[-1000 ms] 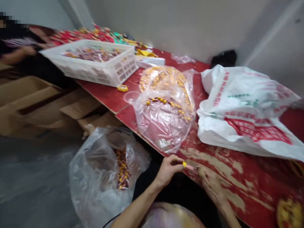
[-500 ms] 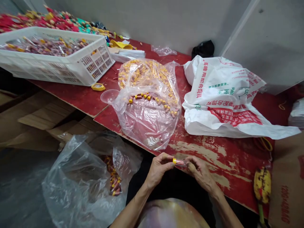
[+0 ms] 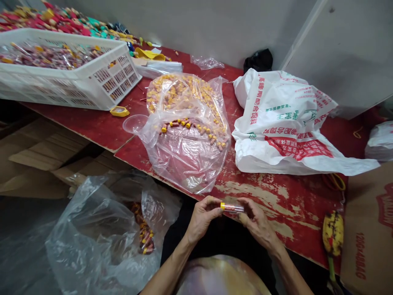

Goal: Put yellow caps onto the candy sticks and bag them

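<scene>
At the near edge of the desk [image 3: 294, 215]: a clear tube [image 3: 233, 208] with a yellow cap [image 3: 222, 206], held lengthwise between the two hands, cap end to the left.
Left hand [image 3: 199, 218]: thumb and fingers pinching the capped end.
Right hand [image 3: 257, 221]: thumb and fingers closed about the tube's clear right end.
Middle of the desk: a clear plastic bag [image 3: 184, 164], lying flat at its near part; small yellow-capped pieces [image 3: 184, 88] heaped in its far part, with a loose row of them nearer.
Left of that bag: a clear round dish [image 3: 135, 124], just beside it, and a yellow case [image 3: 119, 111] near the white crate [image 3: 98, 84].
White crate: filled with packed pieces; a colourful pile [image 3: 64, 20] lies beyond it, far left.
Right on the desk: a white printed sack [image 3: 285, 123], crumpled, a black bag [image 3: 259, 60] behind it.
Near right: a spotted banana [image 3: 333, 233] beside a cardboard box [image 3: 368, 246].
Near left, below the desk edge: an open plastic sack [image 3: 92, 241] holding more yellow-capped pieces.
</scene>
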### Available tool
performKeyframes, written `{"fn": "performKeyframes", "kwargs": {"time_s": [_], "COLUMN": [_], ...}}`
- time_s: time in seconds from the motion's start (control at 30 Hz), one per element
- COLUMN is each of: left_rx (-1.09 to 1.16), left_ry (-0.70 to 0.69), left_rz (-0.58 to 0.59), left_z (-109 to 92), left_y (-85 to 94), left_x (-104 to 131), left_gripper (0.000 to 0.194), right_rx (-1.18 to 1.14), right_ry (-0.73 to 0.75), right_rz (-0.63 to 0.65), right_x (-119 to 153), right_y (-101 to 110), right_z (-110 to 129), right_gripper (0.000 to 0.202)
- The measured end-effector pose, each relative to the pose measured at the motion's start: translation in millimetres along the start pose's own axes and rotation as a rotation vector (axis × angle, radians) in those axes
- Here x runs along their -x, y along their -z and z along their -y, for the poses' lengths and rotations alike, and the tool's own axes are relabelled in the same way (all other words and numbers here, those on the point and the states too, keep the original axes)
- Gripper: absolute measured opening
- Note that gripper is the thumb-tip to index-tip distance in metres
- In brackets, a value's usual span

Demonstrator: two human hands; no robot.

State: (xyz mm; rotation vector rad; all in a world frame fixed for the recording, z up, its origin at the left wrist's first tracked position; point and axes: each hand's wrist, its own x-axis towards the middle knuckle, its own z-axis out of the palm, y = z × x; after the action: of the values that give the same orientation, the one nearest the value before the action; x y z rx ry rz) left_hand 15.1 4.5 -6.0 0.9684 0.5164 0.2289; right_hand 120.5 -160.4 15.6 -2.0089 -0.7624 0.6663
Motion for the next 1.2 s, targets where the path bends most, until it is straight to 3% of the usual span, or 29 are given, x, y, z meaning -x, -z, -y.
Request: {"fn": "performKeyframes", "kwargs": {"time_s": [0.2,0.43,0.53,0.77,0.93,1.07,1.2], "left_rx": [0.024,0.052,0.047,0.063,0.054,0.070,0.069], "left_ry": [0.003,0.000,0.001,0.005,0.013,0.020,0.003], "left_rz": [-0.011,-0.034,-0.019,-0.015,0.004,-0.011,-0.024], "left_z": [1.2,-0.1,1.2,1.2,1.6,2.4,1.5], "left_y": [-0.6,0.2,0.0,0.6,-1.1,-0.1,1.4], "left_x": [-0.5,-1.8,-1.4,0.5,1.4,1.0,-0.1], "left_gripper": [0.021,0.022,0.021,0.024,0.023,0.026,0.026], "right_rx": [0.030,0.072,0.147,0.106,0.118,0.113,0.158], "right_ry": [-0.035,-0.002,-0.012,0.039,0.013,0.054,0.018], "right_rz": [-0.028,0.057,0.005,0.033,-0.063,0.020,0.099], "right_x": [-4.4,-3.2,-3.9,-1.7,-2.5,-0.3,1.1], "right_y": [-0.9,3.3,2.4,5.0,1.8,2.7,0.3], "right_z": [3.3,4.8,3.0,4.2,3.7,6.7,2.7], "right_gripper": [0.044,0.028,0.045,0.029,0.048,0.030,0.036]}}
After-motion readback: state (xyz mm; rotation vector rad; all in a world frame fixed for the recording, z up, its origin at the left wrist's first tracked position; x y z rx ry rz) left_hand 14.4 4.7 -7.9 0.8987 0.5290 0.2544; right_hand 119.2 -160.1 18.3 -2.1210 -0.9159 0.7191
